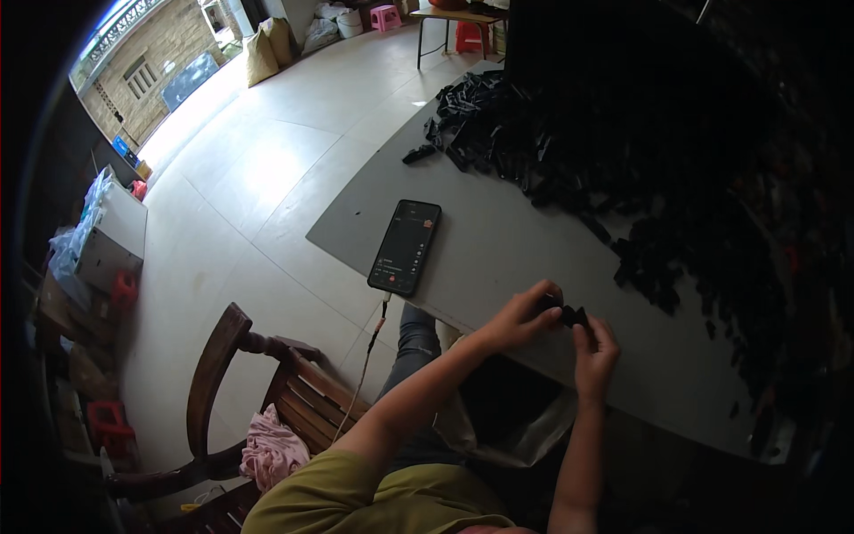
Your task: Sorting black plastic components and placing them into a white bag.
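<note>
Over the near edge of the grey table (498,267), my two hands meet at a small black piece (572,316), too dark to name more exactly. My left hand (525,319) pinches its left side between thumb and fingers. Closed on the right side of the same piece is my right hand (596,351), thumb toward the left. A large heap of similar black pieces (560,151) covers the table's far and right parts. Below my hands, at the table edge, hangs an open bag (543,436) with a dark inside.
A phone (406,247) with a lit screen lies left of my hands, its cable (369,356) running down over the edge. A wooden chair (302,383) with a pink cloth (271,448) stands at my left. Sacks (262,55) and a pink stool (385,17) are farther off.
</note>
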Demonstrator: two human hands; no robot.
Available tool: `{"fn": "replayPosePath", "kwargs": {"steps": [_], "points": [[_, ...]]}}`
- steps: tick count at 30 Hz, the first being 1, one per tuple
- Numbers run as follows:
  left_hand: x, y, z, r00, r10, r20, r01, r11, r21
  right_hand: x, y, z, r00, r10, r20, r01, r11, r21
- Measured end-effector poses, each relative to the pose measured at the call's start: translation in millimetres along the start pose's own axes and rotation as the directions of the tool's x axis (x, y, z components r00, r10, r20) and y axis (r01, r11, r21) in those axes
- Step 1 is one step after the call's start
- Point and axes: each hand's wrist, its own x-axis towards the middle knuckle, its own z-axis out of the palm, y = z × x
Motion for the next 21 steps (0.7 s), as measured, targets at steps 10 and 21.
{"fn": "replayPosePath", "kwargs": {"steps": [10,21], "points": [[-3.4,-0.2,-5.7,0.992,0.022,0.127,-0.012,0.997,-0.080,-5.6,-7.9,-18.6,0.976,-0.088,0.198,0.135,0.962,-0.236],[0.0,-3.9,-5.7,0.988,0.106,0.112,-0.108,0.994,0.009,-9.7,9.8,5.7,0.985,-0.147,0.087,0.159,0.974,-0.159]]}}
